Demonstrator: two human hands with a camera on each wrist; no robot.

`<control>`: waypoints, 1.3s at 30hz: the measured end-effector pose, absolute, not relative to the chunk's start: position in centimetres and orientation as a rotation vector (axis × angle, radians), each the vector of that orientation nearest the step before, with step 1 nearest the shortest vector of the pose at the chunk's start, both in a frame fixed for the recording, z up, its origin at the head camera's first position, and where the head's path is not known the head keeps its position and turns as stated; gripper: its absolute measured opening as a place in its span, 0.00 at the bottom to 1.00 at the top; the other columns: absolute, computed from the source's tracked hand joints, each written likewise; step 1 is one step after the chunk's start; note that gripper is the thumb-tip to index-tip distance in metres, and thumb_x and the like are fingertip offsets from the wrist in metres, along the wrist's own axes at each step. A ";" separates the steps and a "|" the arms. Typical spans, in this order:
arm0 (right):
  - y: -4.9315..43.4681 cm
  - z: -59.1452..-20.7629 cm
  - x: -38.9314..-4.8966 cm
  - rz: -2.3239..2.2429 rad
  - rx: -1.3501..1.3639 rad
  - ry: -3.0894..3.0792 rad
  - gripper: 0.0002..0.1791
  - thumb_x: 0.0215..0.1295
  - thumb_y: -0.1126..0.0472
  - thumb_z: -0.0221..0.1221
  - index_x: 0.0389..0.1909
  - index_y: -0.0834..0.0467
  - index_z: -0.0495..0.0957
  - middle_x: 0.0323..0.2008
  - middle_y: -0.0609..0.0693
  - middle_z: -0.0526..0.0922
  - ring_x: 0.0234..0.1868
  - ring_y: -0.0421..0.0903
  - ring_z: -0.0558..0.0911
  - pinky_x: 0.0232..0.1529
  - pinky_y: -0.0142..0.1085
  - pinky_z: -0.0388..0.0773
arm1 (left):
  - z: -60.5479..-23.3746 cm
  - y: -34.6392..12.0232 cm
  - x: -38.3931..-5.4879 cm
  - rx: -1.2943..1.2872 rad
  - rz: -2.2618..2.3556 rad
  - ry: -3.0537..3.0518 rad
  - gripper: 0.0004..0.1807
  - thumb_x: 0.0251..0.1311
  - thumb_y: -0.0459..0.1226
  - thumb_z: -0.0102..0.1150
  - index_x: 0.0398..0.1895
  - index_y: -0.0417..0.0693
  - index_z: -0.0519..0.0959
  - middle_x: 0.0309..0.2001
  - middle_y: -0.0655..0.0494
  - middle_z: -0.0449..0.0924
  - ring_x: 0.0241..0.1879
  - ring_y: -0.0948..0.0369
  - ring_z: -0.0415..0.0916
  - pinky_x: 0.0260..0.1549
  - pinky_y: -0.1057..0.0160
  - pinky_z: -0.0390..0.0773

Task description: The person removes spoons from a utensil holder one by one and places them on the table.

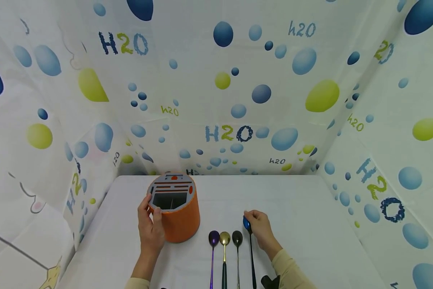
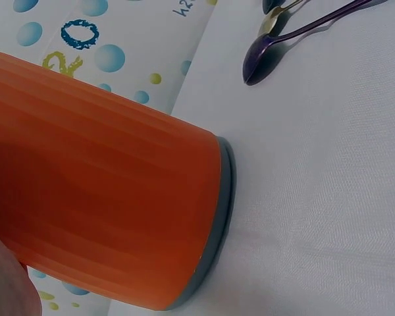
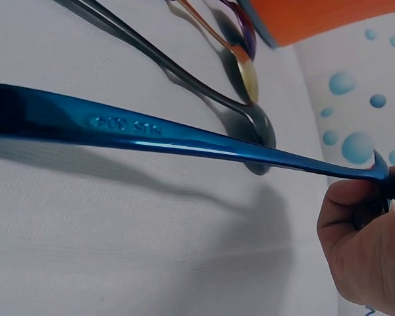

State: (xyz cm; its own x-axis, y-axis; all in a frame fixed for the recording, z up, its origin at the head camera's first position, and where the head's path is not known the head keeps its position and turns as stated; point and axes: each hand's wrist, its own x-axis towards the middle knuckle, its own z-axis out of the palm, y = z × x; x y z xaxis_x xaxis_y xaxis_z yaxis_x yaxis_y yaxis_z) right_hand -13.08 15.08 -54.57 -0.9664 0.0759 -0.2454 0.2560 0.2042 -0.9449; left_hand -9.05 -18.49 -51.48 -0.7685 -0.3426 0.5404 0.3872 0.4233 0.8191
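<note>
An orange utensil holder (image 1: 181,224) with a grey slotted top (image 1: 174,186) stands on the white table, left of centre. My left hand (image 1: 152,230) grips its near-left side, thumb at the top rim. In the left wrist view, the ribbed orange wall (image 2: 112,191) and grey base (image 2: 217,217) show. My right hand (image 1: 261,228) pinches a blue spoon (image 3: 184,140) by its bowl; the handle runs back toward me, raised over the cloth. Left of it lie a purple spoon (image 1: 214,238), a gold spoon (image 1: 225,238) and a black spoon (image 1: 237,238), side by side.
A white cloth (image 1: 303,224) covers the table. Patterned sheets (image 1: 191,116) with blue and green drops and H2O lettering enclose the back and sides. A small dark object (image 1: 270,282) shows beside the right sleeve at the near edge.
</note>
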 end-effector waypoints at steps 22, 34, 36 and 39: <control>15.6 -56.5 -12.5 -1.781 0.275 2.469 0.12 0.73 0.58 0.63 0.40 0.65 0.85 0.23 0.45 0.75 0.24 0.40 0.73 0.23 0.30 0.72 | -51.4 -18.5 -9.5 -0.131 -1.349 -1.942 0.31 0.74 0.29 0.49 0.78 0.44 0.61 0.75 0.45 0.66 0.71 0.66 0.65 0.66 0.77 0.65; 15.7 -56.9 -11.9 -1.696 0.257 2.476 0.10 0.73 0.60 0.61 0.40 0.65 0.84 0.23 0.49 0.78 0.19 0.40 0.74 0.20 0.32 0.73 | -51.3 -18.4 -9.3 -0.077 -1.390 -1.960 0.30 0.74 0.30 0.48 0.78 0.46 0.61 0.75 0.46 0.66 0.72 0.67 0.64 0.66 0.75 0.64; 15.8 -57.0 -11.8 -1.697 0.250 2.476 0.10 0.73 0.61 0.60 0.40 0.65 0.84 0.23 0.49 0.78 0.19 0.40 0.74 0.19 0.32 0.73 | -51.3 -18.4 -9.3 -0.072 -1.386 -1.965 0.30 0.74 0.30 0.48 0.78 0.46 0.61 0.75 0.46 0.66 0.72 0.67 0.63 0.67 0.75 0.64; 16.0 -57.1 -11.9 -1.690 0.243 2.473 0.10 0.73 0.62 0.60 0.41 0.65 0.84 0.23 0.49 0.79 0.18 0.41 0.74 0.19 0.32 0.73 | -51.2 -18.4 -9.4 -0.072 -1.375 -1.968 0.30 0.74 0.30 0.48 0.78 0.46 0.61 0.75 0.46 0.66 0.72 0.67 0.63 0.67 0.75 0.64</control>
